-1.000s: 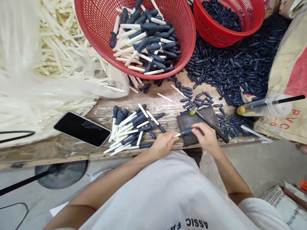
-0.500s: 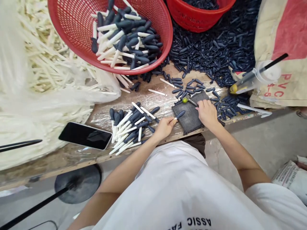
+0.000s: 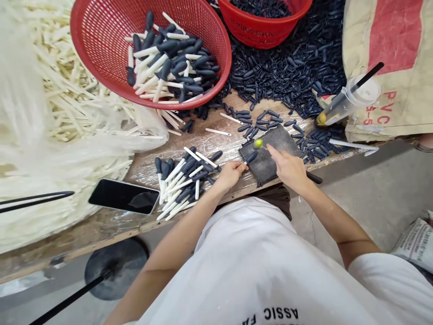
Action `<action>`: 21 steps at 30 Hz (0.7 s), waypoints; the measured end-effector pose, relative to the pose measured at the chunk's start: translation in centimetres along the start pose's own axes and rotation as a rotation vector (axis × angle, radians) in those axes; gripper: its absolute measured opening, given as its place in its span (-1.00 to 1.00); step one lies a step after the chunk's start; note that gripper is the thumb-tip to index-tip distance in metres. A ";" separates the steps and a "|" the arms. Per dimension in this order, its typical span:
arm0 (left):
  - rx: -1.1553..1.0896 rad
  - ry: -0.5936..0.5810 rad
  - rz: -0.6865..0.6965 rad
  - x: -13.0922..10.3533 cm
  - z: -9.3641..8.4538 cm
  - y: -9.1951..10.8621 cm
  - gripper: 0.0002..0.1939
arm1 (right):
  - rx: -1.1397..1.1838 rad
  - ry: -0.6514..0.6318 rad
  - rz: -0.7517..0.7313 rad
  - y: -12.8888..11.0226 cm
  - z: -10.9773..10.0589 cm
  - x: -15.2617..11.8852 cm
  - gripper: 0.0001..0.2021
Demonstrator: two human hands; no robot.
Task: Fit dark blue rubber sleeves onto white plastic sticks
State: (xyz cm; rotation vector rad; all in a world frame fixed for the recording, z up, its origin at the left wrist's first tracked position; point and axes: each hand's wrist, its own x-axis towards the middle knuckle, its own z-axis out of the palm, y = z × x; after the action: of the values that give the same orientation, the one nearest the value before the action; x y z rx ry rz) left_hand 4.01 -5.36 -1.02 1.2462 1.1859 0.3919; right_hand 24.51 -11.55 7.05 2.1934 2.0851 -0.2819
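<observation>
My left hand pinches a white stick with a dark rubber cap, the capped end resting on a dark grey pad at the bench edge. My right hand grips a small hammer with a yellow-green head; its black handle sticks out behind my wrist. The hammer head hovers just above the cap. A pile of capped sticks lies left of my left hand.
A red basket of capped sticks and a second red basket sit behind. Loose dark caps cover the back right. White sticks heap at left. A phone, a plastic cup with straw and a sack are nearby.
My right hand left the stick, took hold of the hammer on the pad and lifted its head over the cap. My left hand keeps the stick on the pad. The view shifted rightward.
</observation>
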 end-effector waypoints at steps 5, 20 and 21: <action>0.000 0.003 -0.010 0.0 0.1 0.1 -0.64 | -0.036 0.002 -0.011 -0.6 -0.3 -0.1 -0.47; 0.121 0.005 0.029 -0.1 0.1 0.2 -0.67 | -0.134 -0.066 -0.150 -2.5 -0.8 -0.9 -0.45; 0.146 0.014 0.039 -0.2 0.0 0.3 -0.68 | -0.141 -0.081 -0.147 -2.5 -0.9 -0.9 -0.46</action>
State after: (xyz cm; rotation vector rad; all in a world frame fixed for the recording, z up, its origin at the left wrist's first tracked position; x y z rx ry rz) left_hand 4.06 -5.47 -0.65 1.3962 1.2211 0.3473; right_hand 22.06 -12.09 8.24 1.9222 2.1540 -0.2241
